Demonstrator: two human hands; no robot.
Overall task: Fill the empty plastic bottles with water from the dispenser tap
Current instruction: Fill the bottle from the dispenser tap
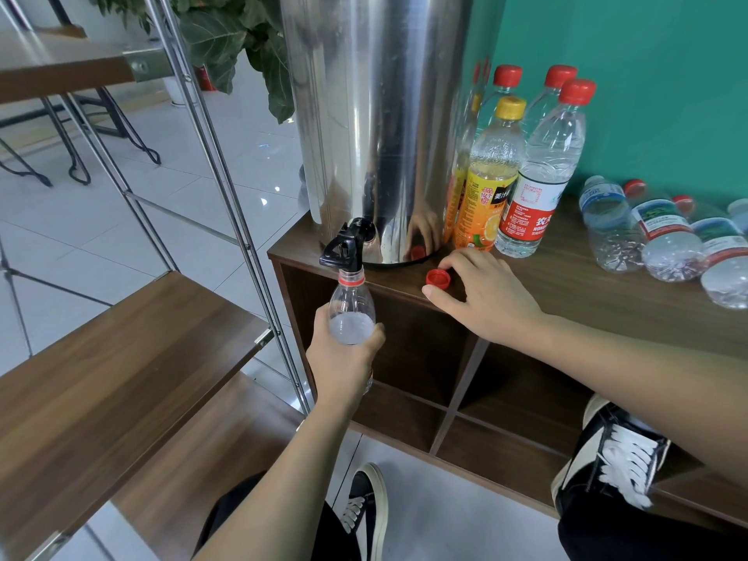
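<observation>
My left hand (342,360) grips a clear plastic bottle (351,307) by its body and holds it upright, its open mouth right under the black tap (346,244) of the steel water dispenser (376,115). Water fills the bottle up to about its shoulder. My right hand (485,295) rests on the wooden cabinet top (587,293), its fingers at a loose red cap (438,278). Whether the fingers pinch the cap is unclear.
Capped bottles stand right of the dispenser: a yellow-capped orange juice bottle (487,184) and a red-capped water bottle (542,172). Several empty bottles (664,236) lie on their sides at the far right. A metal-framed wooden shelf (121,358) stands to the left. My shoes are below.
</observation>
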